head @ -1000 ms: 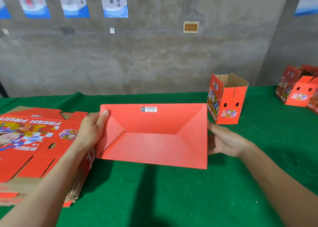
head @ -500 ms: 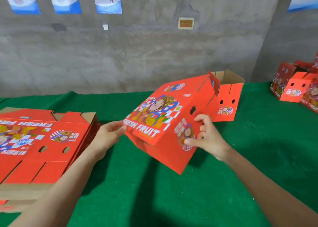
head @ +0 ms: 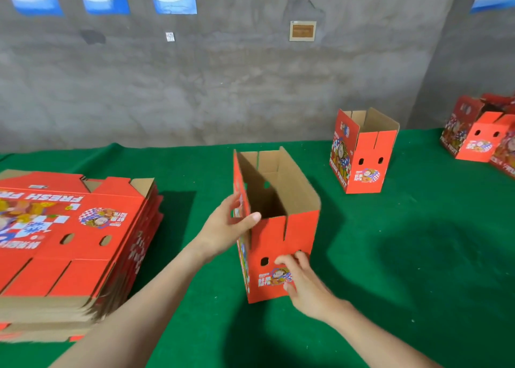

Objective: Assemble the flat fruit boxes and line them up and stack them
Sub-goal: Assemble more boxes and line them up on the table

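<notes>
Hands (head: 223,228) (head: 306,287) on box (head: 302,228), now upright

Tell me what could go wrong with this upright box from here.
1. The left hand grips only the top edge of one wall of the open box; a hard pull could bend that wall or tip the tall box.
2. The right hand merely rests its fingers on the front face, so the box may slide on the green cloth.
3. Pushed toward the standing box behind, it could knock that one askew.
</notes>
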Motion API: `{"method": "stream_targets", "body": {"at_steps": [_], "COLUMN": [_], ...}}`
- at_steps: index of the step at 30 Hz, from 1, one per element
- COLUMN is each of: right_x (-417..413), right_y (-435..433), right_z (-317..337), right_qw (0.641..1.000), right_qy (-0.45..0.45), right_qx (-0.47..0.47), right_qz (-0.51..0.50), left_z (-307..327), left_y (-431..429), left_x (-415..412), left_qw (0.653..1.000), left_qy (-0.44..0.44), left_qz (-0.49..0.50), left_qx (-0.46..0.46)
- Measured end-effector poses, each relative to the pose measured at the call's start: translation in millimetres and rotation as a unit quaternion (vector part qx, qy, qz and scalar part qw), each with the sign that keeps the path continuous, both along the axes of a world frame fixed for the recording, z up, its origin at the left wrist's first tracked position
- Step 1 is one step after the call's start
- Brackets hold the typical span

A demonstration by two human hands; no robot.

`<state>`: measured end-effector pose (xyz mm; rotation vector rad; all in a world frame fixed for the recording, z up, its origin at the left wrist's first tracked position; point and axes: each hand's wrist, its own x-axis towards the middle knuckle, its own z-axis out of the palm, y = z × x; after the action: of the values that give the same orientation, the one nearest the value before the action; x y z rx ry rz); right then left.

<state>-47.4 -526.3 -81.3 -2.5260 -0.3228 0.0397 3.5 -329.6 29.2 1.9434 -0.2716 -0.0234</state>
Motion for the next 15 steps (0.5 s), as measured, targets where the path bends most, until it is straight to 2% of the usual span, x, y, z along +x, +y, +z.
{"method": "stream_targets", "body": {"at_steps": [4,8,9,11,13,14,15], "right_x": [-6,-2,1,10,22,28,34], "right_y": [15,22,23,23,17,13,9], "right_z": [-12,-13,-12,-10,-6,-5,-2], "right_qw": [0.996,0.992,0.991,0.989,0.988,0.987,0.987], "right_qy": [0.024,0.017,0.018,0.027,0.032,0.035,0.038], "right_qx": [-0.078,-0.121,-0.127,-0.13,-0.13,-0.13,-0.13], "right_qz": [-0.024,-0.04,-0.045,-0.061,-0.077,-0.083,-0.089], "left_z": [-1,-7,-8,-12,-21,-31,-43], "left_y": [-11,-20,-20,-18,-15,-15,-17], "left_x": [9,24,27,31,37,40,43], "left_qw": [0.999,0.992,0.992,0.999,0.989,0.984,0.986], "left_qy": [-0.004,-0.057,-0.069,-0.043,0.029,0.067,0.093], "left_qz": [0.045,0.07,0.062,0.02,-0.028,-0.034,-0.034], "left_qx": [0.004,0.086,0.081,-0.014,-0.141,-0.161,-0.131]}}
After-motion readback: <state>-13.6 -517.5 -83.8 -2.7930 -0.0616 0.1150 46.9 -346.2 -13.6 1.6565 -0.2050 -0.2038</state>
